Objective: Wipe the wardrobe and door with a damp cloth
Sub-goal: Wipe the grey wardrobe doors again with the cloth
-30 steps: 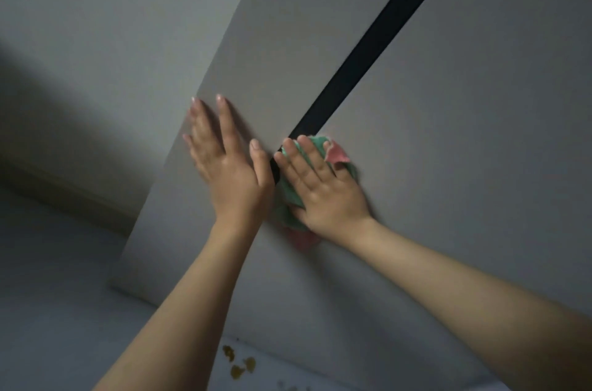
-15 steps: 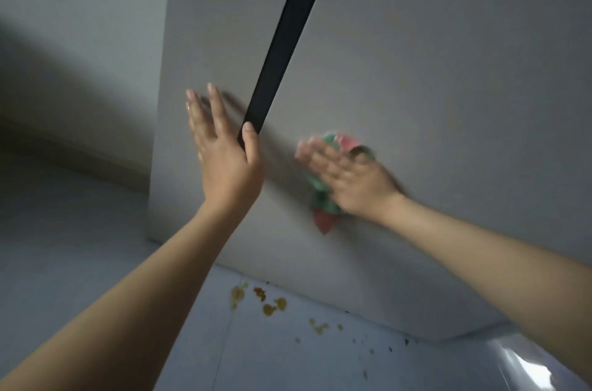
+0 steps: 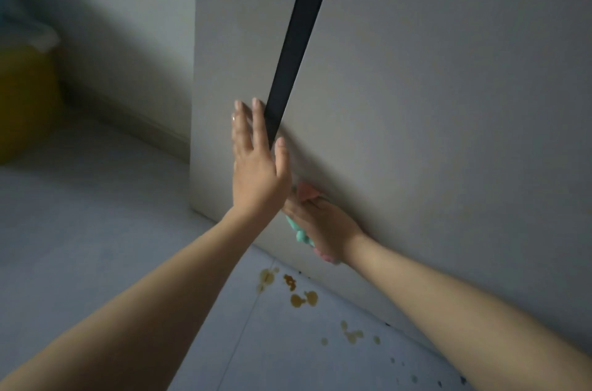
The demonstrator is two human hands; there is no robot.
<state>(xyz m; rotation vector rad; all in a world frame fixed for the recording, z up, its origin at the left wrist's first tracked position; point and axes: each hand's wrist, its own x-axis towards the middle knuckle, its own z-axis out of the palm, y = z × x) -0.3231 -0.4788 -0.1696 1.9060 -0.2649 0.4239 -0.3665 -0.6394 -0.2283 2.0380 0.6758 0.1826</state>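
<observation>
While flat right hand [image 3: 323, 224] presses crumpled cloth [image 3: 299, 235], smooth wardrobe [image 3: 448, 102]

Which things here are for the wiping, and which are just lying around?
For the wiping:
- cloth, pressed to the wardrobe by the right hand
- wardrobe, with its black strip
- left hand, flat against the wardrobe

Just lying around:
- yellow thing on the left, too blurred to name
- brown spots on the floor

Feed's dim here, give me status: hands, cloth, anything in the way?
Left hand flat on the wardrobe door, fingers beside the black strip. Right hand presses the cloth low on the panel. Nothing in the way; brown stains on the floor below.
</observation>
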